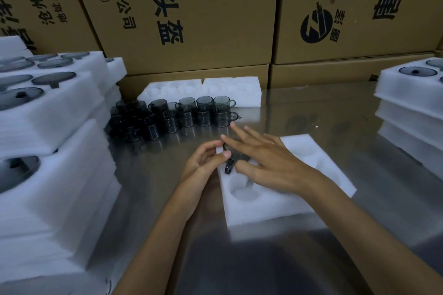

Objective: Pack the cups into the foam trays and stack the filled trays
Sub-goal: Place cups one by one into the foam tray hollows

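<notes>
Hands (239,160) press cup (230,165) into foam tray (323,170)

Packing warehouse, stacked printed cartons (206,14), foam trays (55,112)

cup (229,166): mostly hidden under the right hand (266,163), only its handle shows
foam tray (282,201): far cavities covered by that hand
left foam stack (48,151): cut by the edge

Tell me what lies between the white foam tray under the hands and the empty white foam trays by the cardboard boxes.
Head view: smoky glass cups stacked in rows, then bare metal table.
</notes>
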